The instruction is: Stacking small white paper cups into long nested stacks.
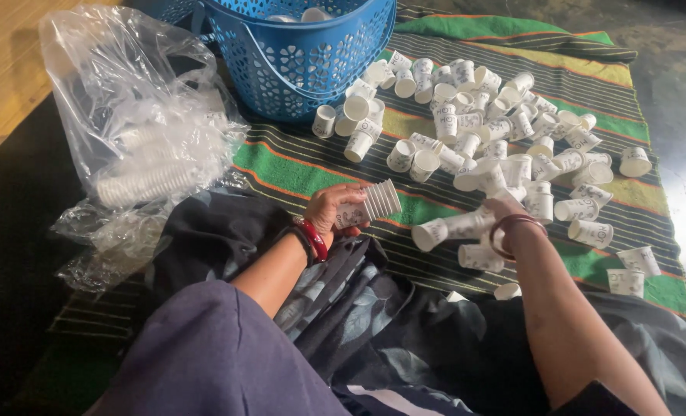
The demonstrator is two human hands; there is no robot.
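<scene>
My left hand grips a short stack of nested white paper cups, held sideways with the rims pointing right. My right hand reaches into the pile of loose white paper cups and closes on a few nested cups lying on their side. Many single cups lie scattered over the striped green mat, some upright, most tipped over. Both wrists wear red bangles.
A blue perforated plastic basket stands at the back with a few cups inside. A clear plastic bag holding long stacks of cups lies at the left. Dark patterned cloth covers my lap. Bare floor lies to the right of the mat.
</scene>
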